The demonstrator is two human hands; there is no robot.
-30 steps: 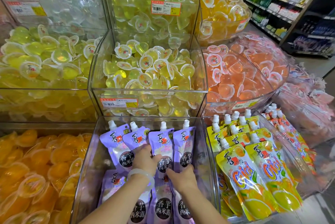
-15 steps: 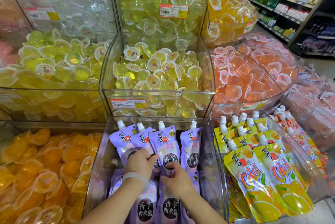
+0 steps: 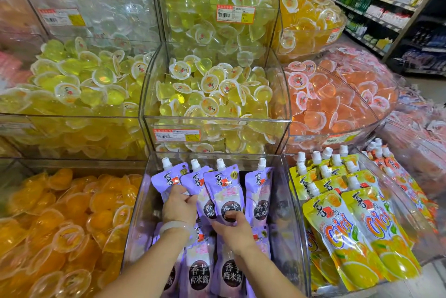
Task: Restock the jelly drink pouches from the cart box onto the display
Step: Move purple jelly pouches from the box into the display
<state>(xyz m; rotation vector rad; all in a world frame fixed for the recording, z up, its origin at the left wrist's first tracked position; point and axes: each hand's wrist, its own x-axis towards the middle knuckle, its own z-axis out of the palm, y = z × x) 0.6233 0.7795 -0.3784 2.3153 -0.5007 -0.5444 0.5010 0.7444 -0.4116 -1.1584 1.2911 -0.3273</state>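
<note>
**Four purple pouches upright in the back row, both hands on them**

Several clear acrylic bins (image 3: 149, 95) of jelly cups rise in tiers ahead of me, the biggest things in sight. Below them sits the clear bin (image 3: 281, 201) I am filling, and to its right a bin of yellow Cici pouches (image 3: 347, 230).

Inside my bin the purple jelly drink pouches (image 3: 258, 191) stand four across at the back, white caps up, leaning on the rear wall. More lie flat in front, beneath my forearms. The cart box is not in view.

My left hand (image 3: 178, 206) grips the lower part of the two leftmost standing pouches, fingers curled round their edges. My right hand (image 3: 233, 225) pinches the bottom of the third pouch (image 3: 223, 189), thumb over the dark round label.

I judge these pouches soft and floppy, with liquid weight low in the belly and a glossy film that slides against its neighbours. Holding low on the body steers them best; the stiff neck below the cap (image 3: 220, 164) is the surer place for lifting. Squeezing hard seems unwise near the seams.
</note>
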